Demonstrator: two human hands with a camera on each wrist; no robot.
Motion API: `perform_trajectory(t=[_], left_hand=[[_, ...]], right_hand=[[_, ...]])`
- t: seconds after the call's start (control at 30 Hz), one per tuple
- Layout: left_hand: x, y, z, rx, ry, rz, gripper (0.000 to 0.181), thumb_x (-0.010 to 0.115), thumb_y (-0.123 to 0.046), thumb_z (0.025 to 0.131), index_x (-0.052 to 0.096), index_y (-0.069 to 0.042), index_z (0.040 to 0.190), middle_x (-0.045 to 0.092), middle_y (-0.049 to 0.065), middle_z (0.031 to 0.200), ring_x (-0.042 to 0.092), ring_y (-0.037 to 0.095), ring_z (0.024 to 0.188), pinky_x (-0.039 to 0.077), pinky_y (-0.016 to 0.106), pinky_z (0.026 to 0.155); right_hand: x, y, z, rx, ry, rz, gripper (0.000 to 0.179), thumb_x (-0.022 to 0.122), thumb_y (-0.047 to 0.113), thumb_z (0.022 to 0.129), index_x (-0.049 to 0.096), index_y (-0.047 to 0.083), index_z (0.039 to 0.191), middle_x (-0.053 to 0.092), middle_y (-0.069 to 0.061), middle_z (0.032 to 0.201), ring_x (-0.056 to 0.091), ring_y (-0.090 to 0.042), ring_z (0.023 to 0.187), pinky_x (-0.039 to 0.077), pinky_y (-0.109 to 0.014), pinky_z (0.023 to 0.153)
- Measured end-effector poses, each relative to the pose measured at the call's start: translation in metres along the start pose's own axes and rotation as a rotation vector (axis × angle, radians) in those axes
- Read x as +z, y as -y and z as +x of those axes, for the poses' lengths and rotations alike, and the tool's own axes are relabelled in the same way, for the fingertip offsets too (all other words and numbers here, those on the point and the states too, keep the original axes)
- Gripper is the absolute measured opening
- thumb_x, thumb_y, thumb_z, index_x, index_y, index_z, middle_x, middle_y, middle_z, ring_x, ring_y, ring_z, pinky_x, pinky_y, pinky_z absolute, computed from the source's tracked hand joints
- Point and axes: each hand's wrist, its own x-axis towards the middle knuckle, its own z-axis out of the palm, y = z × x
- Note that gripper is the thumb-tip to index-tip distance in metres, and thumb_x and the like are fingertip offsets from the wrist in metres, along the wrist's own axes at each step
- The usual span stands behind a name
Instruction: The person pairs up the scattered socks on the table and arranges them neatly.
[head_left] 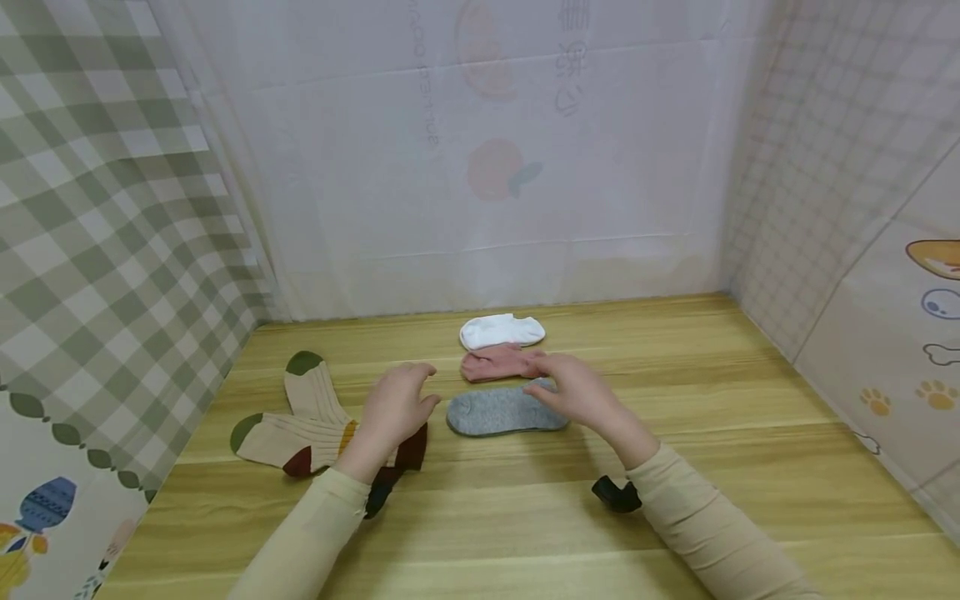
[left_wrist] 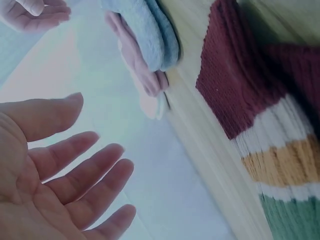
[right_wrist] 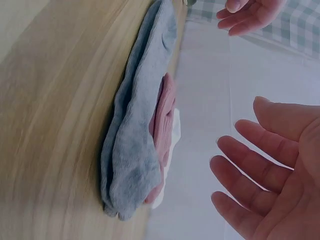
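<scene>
While L hand [head_left: 392,406] and R hand [head_left: 581,390] hang at 9 and 3 o'clock of the grey socks [head_left: 498,412] on the desk [head_left: 712,417], fingers [right_wrist: 241,181] spread wide w/ nothing held, it's prob. best to pinch both grey layers tog., clear of the pink socks [head_left: 493,364] at 12.

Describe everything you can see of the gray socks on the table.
The gray socks look like soft, heathered knit, short, in stacked layers whose edges show in the wrist views. They lie flat, lengthwise across the wooden table, a rounded end to the left, nearer the person than the pink sock; whether those touch is unclear. The right grip overlaps their right end in the head view, but the right wrist view shows a gap.
</scene>
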Motion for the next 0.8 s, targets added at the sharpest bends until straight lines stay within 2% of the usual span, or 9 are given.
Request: perform_trajectory(t=[0.2,0.4,0.6,0.8], left_hand=[[-0.002,0.003,-0.005,0.050,-0.073,0.044,0.040,0.082,-0.021,0.083,0.069,-0.003,0.116,0.068,0.015,0.112,0.064,0.035,0.103,0.049,0.052,0.087],[-0.004,0.005,-0.011,0.078,-0.115,0.067,0.042,0.083,-0.021,0.082,0.069,-0.004,0.117,0.068,0.015,0.114,0.063,0.035,0.106,0.046,0.053,0.092],[-0.009,0.009,-0.014,0.088,-0.123,0.049,0.046,0.084,-0.020,0.081,0.067,-0.002,0.120,0.067,0.016,0.116,0.060,0.037,0.109,0.040,0.056,0.098],[-0.014,0.014,-0.017,0.088,-0.111,0.066,0.049,0.083,-0.022,0.082,0.066,-0.002,0.123,0.066,0.016,0.119,0.059,0.038,0.111,0.037,0.058,0.100]], right_hand=[[0.004,0.008,-0.001,-0.065,-0.069,-0.036,0.025,0.077,0.014,0.087,0.071,0.002,0.108,0.071,-0.011,0.105,0.063,-0.035,0.108,0.047,-0.050,0.096],[0.007,0.017,-0.002,-0.093,-0.093,-0.061,0.027,0.079,0.016,0.086,0.071,0.003,0.108,0.071,-0.010,0.106,0.061,-0.035,0.112,0.043,-0.050,0.102],[0.009,0.023,-0.003,-0.112,-0.118,-0.059,0.033,0.080,0.017,0.085,0.070,0.004,0.114,0.070,-0.010,0.111,0.058,-0.036,0.118,0.038,-0.052,0.106],[0.012,0.027,-0.004,-0.149,-0.152,-0.055,0.040,0.082,0.018,0.083,0.068,0.005,0.118,0.068,-0.011,0.117,0.056,-0.037,0.120,0.040,-0.053,0.104]])
